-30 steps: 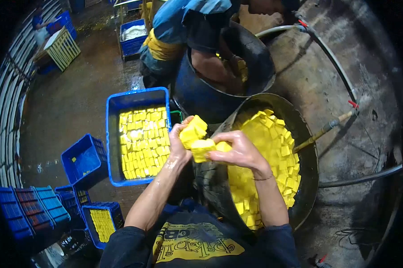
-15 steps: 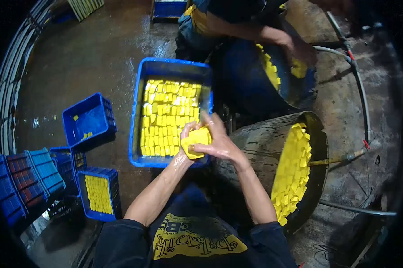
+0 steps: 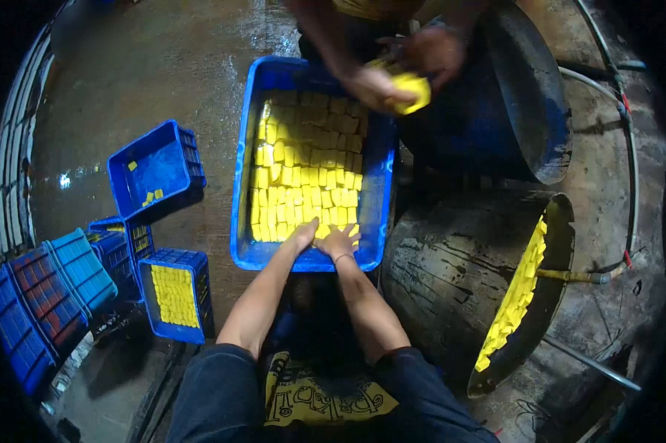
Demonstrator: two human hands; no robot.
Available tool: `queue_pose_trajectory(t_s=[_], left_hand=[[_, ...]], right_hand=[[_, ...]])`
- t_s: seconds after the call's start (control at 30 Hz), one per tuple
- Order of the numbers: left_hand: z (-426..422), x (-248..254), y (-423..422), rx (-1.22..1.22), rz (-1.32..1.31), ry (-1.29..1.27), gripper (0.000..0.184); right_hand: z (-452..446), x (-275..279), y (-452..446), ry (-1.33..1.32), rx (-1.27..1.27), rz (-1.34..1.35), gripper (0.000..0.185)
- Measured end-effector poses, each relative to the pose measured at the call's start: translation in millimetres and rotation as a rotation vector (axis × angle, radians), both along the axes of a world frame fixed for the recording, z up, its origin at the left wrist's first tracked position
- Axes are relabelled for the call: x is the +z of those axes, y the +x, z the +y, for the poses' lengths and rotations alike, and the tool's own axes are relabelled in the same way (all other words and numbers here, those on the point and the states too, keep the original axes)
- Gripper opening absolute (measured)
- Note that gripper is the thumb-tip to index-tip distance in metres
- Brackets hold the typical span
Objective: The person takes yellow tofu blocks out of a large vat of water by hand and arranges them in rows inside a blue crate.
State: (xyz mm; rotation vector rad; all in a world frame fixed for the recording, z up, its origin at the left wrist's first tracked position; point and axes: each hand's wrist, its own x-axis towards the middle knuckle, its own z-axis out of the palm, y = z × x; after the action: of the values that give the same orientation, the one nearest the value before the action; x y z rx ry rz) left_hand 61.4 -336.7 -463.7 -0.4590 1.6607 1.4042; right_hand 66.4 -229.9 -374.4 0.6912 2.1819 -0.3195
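Note:
A blue plastic tub (image 3: 239, 184) holds rows of yellow tofu blocks (image 3: 303, 193) in shallow water. My left hand (image 3: 302, 236) is low at the tub's near side, thumb pointing forward and most fingers hidden. Close beside it, my right hand (image 3: 337, 242) has its fingers curved over blocks at the near end of the rows. A little yellow shows between the two hands and around the right fingertips. Both hands are closed about these blocks; how many they grip is hidden.
At the top, a co-worker's hands (image 3: 403, 77) hold yellow blocks above the tub's far corner. Right of me lies a tilted drum (image 3: 451, 258) with yellow blocks; another drum (image 3: 488, 103) stands beyond. Blue crates (image 3: 152, 173) and a filled crate (image 3: 174, 295) stand left.
My hands have gone from holding yellow tofu above the tub's right side down to its near end. The co-worker's hands have swung from the drum toward the tub with yellow blocks.

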Motion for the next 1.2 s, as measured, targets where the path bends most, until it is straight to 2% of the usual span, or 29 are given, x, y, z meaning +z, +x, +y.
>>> queue_pose_trajectory(t_s=[0.03,0.07,0.13,0.17,0.2,0.23,0.27,0.3,0.33,0.37,0.4,0.43,0.47,0.5,0.53,0.6,0.63,0.67,0.73,0.77,0.8,0.83,0.87,0.93,0.97,1.0,1.07,1.13,1.2], left_hand=[[-2,24,-10,-0.062,-0.106,0.027,0.07],[1,18,-6,-0.082,-0.102,0.031,0.07],[2,-4,-4,-0.073,-0.023,-0.032,0.071],[-1,10,-7,-0.118,0.03,-0.041,0.073],[-3,24,-9,-0.174,0.085,-0.041,0.074],[-2,17,-10,-0.256,0.113,-0.009,0.074],[-2,1,-13,-0.204,0.135,-0.122,0.07],[6,16,-22,-0.211,0.17,-0.26,0.064],[26,56,-33,-0.153,0.228,-0.395,0.059],[52,100,-45,-0.002,0.342,-0.386,0.054],[83,153,-56,0.142,0.482,-0.28,0.049],[116,194,-64,0.273,0.682,-0.031,0.041],[149,235,-71,0.355,0.856,0.261,0.034],[181,305,-67,0.269,0.985,0.345,0.028],[210,369,-59,0.187,1.109,0.429,0.023],[263,422,-38,-0.189,1.261,0.628,0.021],[292,437,-21,-0.472,1.229,0.604,0.02],[316,447,-3,-0.748,1.184,0.565,0.019],[369,401,34,-1.178,1.339,0.501,0.023],[388,385,47,-1.458,1.3,0.351,0.024],[402,370,59,-1.724,1.236,0.185,0.025],[409,352,71,-1.864,1.274,0.121,0.022],[412,334,81,-2.003,1.309,0.052,0.018],[414,300,94,-1.983,1.27,-0.012,0.015],[413,286,99,-1.955,1.23,-0.057,0.014],[410,274,101,-1.956,1.228,-0.071,0.014],[405,266,97,-1.703,1.245,0.039,0.013],[410,274,83,-1.717,1.201,0.066,0.013],[422,289,71,-1.726,1.155,0.09,0.013]], right_hand=[[-4,16,-6,0.014,-0.002,-0.016,0.076],[4,9,-8,0.019,-0.022,-0.012,0.076],[36,-7,-20,-0.293,0.112,-0.08,0.075],[45,5,-24,-0.343,0.208,-0.044,0.077],[53,20,-20,-0.404,0.147,0.061,0.075],[63,-8,-4,-0.444,0.042,0.199,0.074],[64,36,-3,-0.407,0.04,0.262,0.072],[67,67,5,-0.439,-0.056,0.399,0.069],[73,120,10,-0.493,-0.105,0.566,0.063],[84,169,17,-0.551,-0.036,0.811,0.054],[99,234,26,-0.689,-0.083,0.92,0.044],[114,287,39,-0.835,-0.19,0.975,0.038],[134,316,56,-0.868,-0.142,1.148,0.034],[156,357,74,-0.902,-0.308,1.196,0.031],[185,383,90,-0.703,-0.266,1.289,0.028],[250,395,133,-0.402,-0.427,1.257,0.024],[286,389,153,-0.19,-0.34,1.182,0.023],[316,377,172,-0.194,-0.248,1.175,0.027],[365,304,210,0.015,-0.094,0.843,0.023],[380,280,222,0.066,-0.02,0.656,0.02],[379,279,219,0.042,-0.034,0.459,0.017],[378,278,216,0.021,-0.031,0.258,0.014],[377,277,220,0.047,0.188,0.301,0.014],[377,222,236,0.243,0.31,0.609,0.017],[379,218,235,0.236,0.314,0.617,0.017],[382,217,231,0.133,0.277,0.551,0.021],[392,222,228,0.026,0.24,0.488,0.025],[408,236,227,-0.149,0.147,0.427,0.019],[434,253,221,-0.266,0.008,0.286,0.022]])
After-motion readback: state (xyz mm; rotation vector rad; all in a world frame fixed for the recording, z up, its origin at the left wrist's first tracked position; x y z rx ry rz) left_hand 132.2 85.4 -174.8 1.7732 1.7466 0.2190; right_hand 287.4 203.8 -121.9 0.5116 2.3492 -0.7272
